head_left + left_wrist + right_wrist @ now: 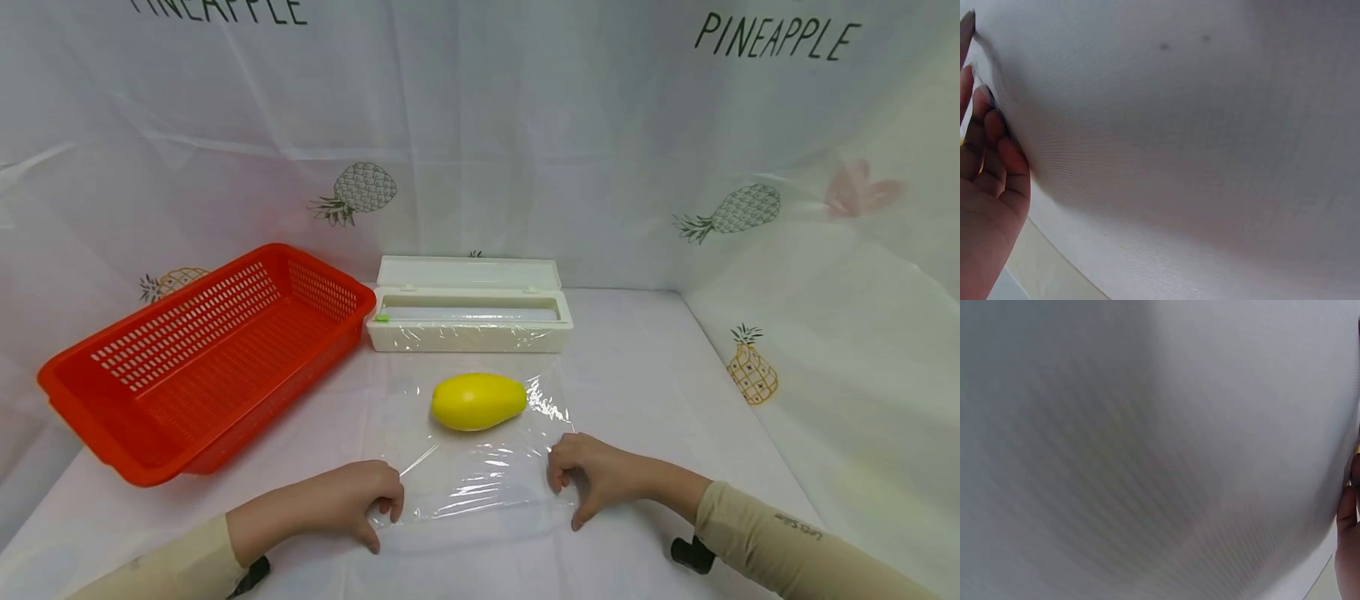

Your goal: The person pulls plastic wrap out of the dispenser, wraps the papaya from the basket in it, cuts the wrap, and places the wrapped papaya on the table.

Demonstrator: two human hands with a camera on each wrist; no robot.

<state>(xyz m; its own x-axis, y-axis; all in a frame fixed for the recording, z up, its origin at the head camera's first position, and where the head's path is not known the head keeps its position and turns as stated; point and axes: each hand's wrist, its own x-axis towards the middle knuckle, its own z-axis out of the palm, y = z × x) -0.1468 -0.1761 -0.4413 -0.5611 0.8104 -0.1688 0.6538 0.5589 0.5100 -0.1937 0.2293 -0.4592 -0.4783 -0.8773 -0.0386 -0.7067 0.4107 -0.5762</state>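
A sheet of clear cling film (487, 483) lies spread over the white cloth, running forward from a white dispenser box (472, 337). On the film rests a smooth yellow fruit (478, 402), shaped like a papaya or mango, lying on its side. My left hand (358, 497) is at the film's near left corner, thumb apart from the bent fingers. At the right edge, my right hand (600, 473) has its fingertips down by the film and its thumb spread away. The left wrist view shows the fingers (1015, 172) against the cloth; the right wrist view catches only part of a hand.
A red plastic basket (225, 442) with slotted sides stands at the left, its far end beside the dispenser. The dispenser's lid (468, 272) is raised, with a roll inside and a small green piece at its left end. Pineapple-printed cloth (510, 125) hangs behind.
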